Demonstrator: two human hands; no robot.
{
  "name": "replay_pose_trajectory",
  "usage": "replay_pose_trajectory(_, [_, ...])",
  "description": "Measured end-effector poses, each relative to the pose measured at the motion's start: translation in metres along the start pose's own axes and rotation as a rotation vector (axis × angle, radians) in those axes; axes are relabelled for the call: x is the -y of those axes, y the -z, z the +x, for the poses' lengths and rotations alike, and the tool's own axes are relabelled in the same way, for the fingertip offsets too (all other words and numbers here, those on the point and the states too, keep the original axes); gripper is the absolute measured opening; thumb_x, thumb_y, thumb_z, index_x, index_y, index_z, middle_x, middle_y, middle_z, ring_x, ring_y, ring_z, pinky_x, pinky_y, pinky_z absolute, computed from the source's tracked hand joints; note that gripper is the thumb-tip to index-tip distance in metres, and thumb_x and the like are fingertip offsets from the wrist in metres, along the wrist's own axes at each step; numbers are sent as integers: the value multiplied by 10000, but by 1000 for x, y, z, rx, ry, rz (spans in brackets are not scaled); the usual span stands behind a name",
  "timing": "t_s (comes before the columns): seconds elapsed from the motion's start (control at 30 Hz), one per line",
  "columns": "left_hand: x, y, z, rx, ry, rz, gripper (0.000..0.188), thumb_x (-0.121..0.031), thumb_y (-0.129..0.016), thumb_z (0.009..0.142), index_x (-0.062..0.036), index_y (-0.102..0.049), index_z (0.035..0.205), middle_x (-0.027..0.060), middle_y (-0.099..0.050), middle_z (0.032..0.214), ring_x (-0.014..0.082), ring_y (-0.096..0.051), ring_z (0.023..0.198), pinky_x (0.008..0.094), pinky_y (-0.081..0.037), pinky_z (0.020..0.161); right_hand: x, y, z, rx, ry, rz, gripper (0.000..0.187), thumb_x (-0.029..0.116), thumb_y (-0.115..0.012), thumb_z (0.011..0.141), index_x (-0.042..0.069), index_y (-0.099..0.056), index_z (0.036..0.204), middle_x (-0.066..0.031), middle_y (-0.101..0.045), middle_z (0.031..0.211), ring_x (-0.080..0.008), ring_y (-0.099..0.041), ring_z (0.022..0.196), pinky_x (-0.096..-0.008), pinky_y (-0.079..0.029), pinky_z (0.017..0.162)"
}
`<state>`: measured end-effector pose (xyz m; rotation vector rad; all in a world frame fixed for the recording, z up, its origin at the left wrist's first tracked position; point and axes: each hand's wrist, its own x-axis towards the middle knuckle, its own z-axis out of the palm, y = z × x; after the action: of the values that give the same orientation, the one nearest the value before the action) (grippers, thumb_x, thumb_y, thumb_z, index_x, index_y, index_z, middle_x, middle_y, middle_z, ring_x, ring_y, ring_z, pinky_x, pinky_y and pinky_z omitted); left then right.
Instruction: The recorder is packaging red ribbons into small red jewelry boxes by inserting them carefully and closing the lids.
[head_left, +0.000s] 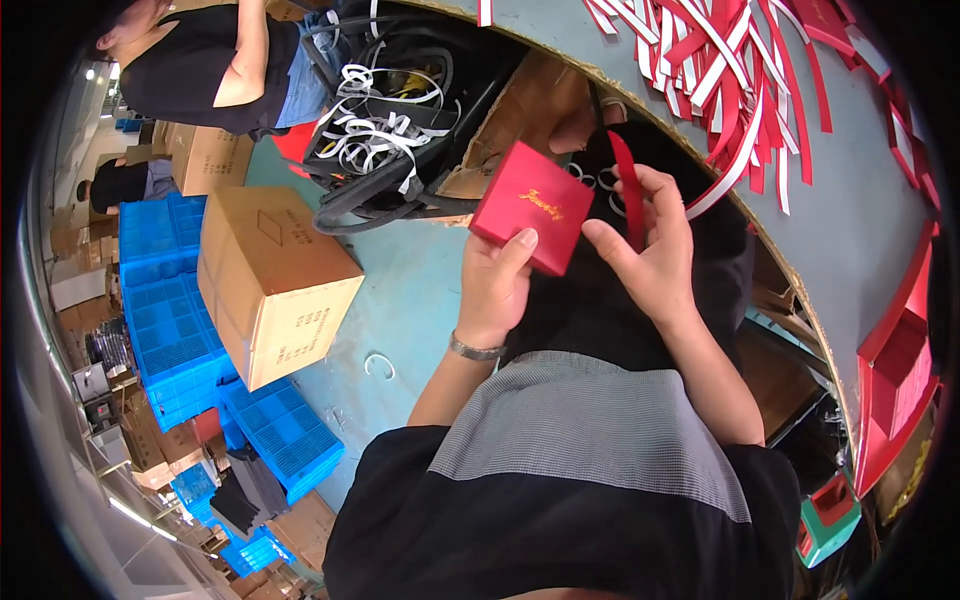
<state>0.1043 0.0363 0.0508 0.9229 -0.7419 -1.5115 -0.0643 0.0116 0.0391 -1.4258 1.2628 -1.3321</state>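
My left hand [492,290] grips a small square red box [530,208] with gold lettering, its thumb lying over the near edge of the top face. The box is tilted above my lap. Just to its right, my right hand [662,262] holds a narrow red strip [626,172] that stands up between the thumb and the fingers. The thumb tip is close to the box's right side. On the table, a heap of red and white strips [700,60] lies beyond my right hand, with one white strip [738,175] curving down beside it.
The grey tabletop [820,230] has a rough, curved edge on my right, with red boxes [905,150] along its far side. A black container [390,110] of white scraps is ahead. Cardboard carton [275,285] and blue crates [175,340] stand left, near another person [200,70].
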Motion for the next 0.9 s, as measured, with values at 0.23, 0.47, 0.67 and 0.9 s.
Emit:
replay_pose_trajectory(0.23, [-18, 7, 1, 274, 151, 734, 322, -77, -667, 829, 23, -553, 1113, 27, -623, 950, 70, -568, 819, 225, -469, 740, 13, 17, 19, 179, 12, 86, 142, 95, -663, 793, -11, -609, 871, -65, -572, 731, -151, -544, 653, -263, -425, 597])
replay_pose_trajectory(0.47, [-10, 13, 2, 437, 296, 865, 242, -66, -572, 863, 18, -603, 1088, 59, -629, 920, 115, -566, 837, 249, -450, 767, -9, 49, 33, 838, -167, 185, 212, 165, -603, 885, 5, -558, 755, 32, -492, 655, -34, -419, 615, -205, -335, 537])
replay_pose_trajectory(0.67, [-4, 7, 14, 480, 415, 729, 295, -62, -541, 859, 28, -595, 1135, 36, -637, 932, 62, -556, 795, 203, -451, 727, -20, 45, 25, 908, -117, -14, 297, 206, -650, 824, -9, -542, 650, -19, -454, 532, -97, -407, 502, -272, -318, 469])
replay_pose_trajectory(0.9, [-1, 7, 15, 547, 385, 787, 335, -44, -479, 828, 24, -597, 1134, 13, -625, 867, 47, -527, 729, 190, -424, 640, -22, 44, 24, 912, -41, -137, 239, 179, -648, 834, -4, -567, 703, -1, -458, 515, -61, -424, 485, -238, -324, 447])
